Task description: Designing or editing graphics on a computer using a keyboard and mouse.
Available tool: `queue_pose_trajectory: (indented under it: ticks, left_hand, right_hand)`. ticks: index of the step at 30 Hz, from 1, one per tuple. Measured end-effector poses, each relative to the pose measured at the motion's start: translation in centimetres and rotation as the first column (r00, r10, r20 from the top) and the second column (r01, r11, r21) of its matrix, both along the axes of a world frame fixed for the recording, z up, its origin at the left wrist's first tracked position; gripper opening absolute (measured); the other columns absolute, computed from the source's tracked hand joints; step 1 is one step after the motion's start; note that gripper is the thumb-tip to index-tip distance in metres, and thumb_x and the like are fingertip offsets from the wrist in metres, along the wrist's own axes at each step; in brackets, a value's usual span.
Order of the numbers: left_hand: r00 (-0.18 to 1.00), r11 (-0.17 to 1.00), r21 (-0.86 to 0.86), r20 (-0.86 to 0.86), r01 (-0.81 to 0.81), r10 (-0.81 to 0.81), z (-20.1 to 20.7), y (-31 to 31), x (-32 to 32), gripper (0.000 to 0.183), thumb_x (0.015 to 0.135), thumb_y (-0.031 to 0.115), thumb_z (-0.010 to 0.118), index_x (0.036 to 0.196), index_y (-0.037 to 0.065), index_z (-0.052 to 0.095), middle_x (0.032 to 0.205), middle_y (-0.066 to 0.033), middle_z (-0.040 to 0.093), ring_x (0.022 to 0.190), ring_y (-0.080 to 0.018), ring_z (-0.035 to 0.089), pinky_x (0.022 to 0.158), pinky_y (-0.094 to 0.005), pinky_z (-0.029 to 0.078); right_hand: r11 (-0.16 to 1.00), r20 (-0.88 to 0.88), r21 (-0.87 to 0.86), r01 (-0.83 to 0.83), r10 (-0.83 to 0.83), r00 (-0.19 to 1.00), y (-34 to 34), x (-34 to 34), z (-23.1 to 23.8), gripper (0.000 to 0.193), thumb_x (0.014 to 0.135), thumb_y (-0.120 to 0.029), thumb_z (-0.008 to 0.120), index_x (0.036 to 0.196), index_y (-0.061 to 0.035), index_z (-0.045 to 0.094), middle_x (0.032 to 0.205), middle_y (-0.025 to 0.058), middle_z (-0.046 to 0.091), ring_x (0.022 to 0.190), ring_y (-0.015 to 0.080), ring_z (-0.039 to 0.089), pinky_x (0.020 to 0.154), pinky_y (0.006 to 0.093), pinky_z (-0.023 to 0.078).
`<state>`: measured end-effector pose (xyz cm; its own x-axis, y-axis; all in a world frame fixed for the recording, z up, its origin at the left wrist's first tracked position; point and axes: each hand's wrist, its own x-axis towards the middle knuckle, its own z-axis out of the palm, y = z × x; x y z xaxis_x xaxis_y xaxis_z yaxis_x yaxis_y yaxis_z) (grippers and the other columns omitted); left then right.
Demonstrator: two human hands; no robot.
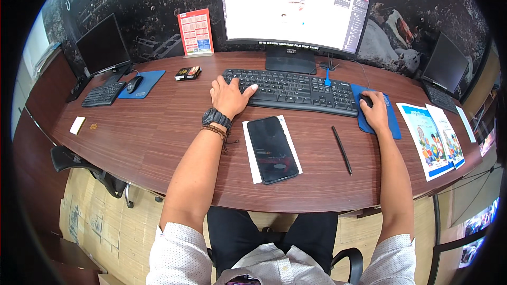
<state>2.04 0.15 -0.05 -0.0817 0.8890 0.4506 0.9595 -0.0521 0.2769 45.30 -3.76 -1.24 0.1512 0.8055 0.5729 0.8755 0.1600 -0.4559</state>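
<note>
My left hand (pixel 228 96) rests on the left end of a black keyboard (pixel 296 94), its fingers spread over the keys and the thumb held out to the right. Over a dark computer mouse (pixel 365 100), my right hand (pixel 376 111) is curled, covering most of it. Under the mouse lies a blue mouse pad (pixel 391 120). A curved monitor (pixel 290 13) behind the keyboard shows a mostly white page in an editing program. Between my forearms a black phone (pixel 272 150) lies on a white sheet (pixel 252 164), with a thin black pen (pixel 342 150) to its right.
Printed colourful sheets (pixel 430 142) lie at the table's right. A small dark box (pixel 188 73) and a red desk calendar (pixel 196 31) stand behind my left hand. Farther left are another keyboard (pixel 104 94), a mouse (pixel 134 84) and a dark monitor (pixel 104 45). Another dark monitor (pixel 447 66) stands far right.
</note>
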Motion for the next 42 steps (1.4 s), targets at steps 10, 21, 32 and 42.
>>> queue_pose_trajectory:
  ticks: [10,21,32,42]
  left_hand:
    - [0.995,0.999,0.028,0.096,0.027,-0.03,1.2,-0.3,0.1,0.063,0.085,0.061,0.065,0.1,0.001,0.073,0.116,-0.0225,0.053,0.108,-0.039,0.049,0.092,-0.0499,0.044]
    - [0.998,0.999,0.033,0.059,0.005,-0.007,0.3,-0.1,0.2,0.069,0.085,0.064,0.063,0.113,0.001,0.068,0.118,-0.0233,0.052,0.112,-0.0384,0.047,0.098,-0.0473,0.04]
    - [0.975,0.967,0.143,0.035,0.211,-0.218,-0.1,0.0,0.5,0.049,0.084,0.054,0.069,0.102,0.01,0.076,0.139,-0.0281,0.041,0.134,-0.0433,0.03,0.11,-0.0569,0.023]
    - [0.975,0.963,0.18,0.055,0.203,-0.215,-0.5,0.0,0.5,0.047,0.083,0.053,0.07,0.1,0.009,0.076,0.139,-0.0288,0.041,0.133,-0.0437,0.03,0.11,-0.0571,0.021]
  right_hand:
    - [1.0,-0.007,-0.008,0.011,-0.011,1.0,-0.1,0.1,0.1,0.032,0.084,-0.022,0.067,0.114,-0.0089,0.067,0.12,0.014,0.058,0.113,0.0347,0.058,0.097,0.0415,0.046]
    - [1.0,0.001,-0.004,0.024,-0.024,1.0,-0.1,0.1,0.0,0.032,0.084,-0.022,0.067,0.114,-0.0087,0.068,0.12,0.015,0.058,0.112,0.0353,0.058,0.097,0.0414,0.047]
    - [1.0,-0.009,-0.003,0.013,-0.013,1.0,-0.1,0.1,0.1,0.033,0.084,-0.022,0.067,0.114,-0.008,0.068,0.121,0.0161,0.057,0.114,0.0352,0.057,0.098,0.0419,0.046]
    - [0.999,-0.008,-0.027,0.028,-0.028,1.0,-0.1,0.1,0.2,0.033,0.084,-0.022,0.067,0.114,-0.0083,0.068,0.122,0.0156,0.057,0.114,0.0354,0.058,0.098,0.042,0.047]
